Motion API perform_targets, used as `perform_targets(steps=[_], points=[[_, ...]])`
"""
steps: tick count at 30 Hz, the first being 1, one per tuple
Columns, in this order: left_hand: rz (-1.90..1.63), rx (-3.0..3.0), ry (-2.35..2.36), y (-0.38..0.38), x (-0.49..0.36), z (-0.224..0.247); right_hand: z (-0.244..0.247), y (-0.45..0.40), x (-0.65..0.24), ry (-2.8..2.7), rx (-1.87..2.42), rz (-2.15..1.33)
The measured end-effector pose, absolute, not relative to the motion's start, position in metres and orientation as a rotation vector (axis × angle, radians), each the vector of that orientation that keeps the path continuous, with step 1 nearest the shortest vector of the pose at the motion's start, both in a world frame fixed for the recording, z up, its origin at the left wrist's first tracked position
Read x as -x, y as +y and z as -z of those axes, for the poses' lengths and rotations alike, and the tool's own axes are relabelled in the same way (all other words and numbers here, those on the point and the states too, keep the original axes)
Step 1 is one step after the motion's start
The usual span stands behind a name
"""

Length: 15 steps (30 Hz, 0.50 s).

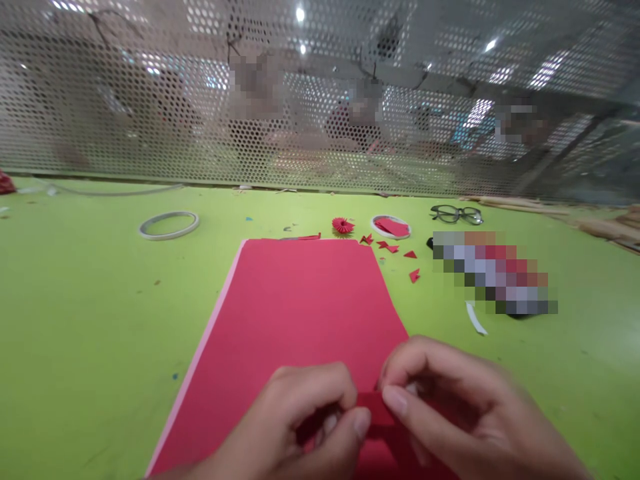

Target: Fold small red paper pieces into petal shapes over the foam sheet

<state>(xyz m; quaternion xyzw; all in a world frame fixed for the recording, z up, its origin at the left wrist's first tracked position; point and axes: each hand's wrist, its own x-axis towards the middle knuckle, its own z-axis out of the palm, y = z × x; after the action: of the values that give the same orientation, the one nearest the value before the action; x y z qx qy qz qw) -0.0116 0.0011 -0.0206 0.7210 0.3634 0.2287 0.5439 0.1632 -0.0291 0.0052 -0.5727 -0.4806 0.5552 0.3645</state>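
Between my two hands is a small piece of red paper [373, 402], its upper edge showing in the gap. My left hand [305, 413] pinches it from the left with thumb and bent forefinger. From the right, my right hand [450, 400] grips it between thumb and fingertips. Both hands are low in the view, over a stack of large red paper sheets [310, 300] with a paler sheet edge along its left side. The fingers hide most of the held paper, so its full shape cannot be made out.
Beyond the stack lie a pleated red paper rosette [343, 225], a ring holding red pieces [391, 227] and small red scraps [411, 255]. A white ring [169, 225] sits left; eyeglasses [457, 214], a pixelated object [493, 273] and a white strip [475, 319] lie right. A perforated screen [310, 153] stands behind.
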Motion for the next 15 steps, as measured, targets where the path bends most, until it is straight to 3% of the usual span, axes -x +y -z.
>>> perform_targets(steps=[8, 15], points=[[-0.564, -1.657, 0.859, -0.002, 0.013, 0.023, -0.007, -0.032, -0.163, -1.288, 1.470, -1.306], [-0.541, -1.394, 0.920, -0.002, 0.011, 0.016, -0.001, -0.028, -0.181, -1.853, 1.360, -0.731]])
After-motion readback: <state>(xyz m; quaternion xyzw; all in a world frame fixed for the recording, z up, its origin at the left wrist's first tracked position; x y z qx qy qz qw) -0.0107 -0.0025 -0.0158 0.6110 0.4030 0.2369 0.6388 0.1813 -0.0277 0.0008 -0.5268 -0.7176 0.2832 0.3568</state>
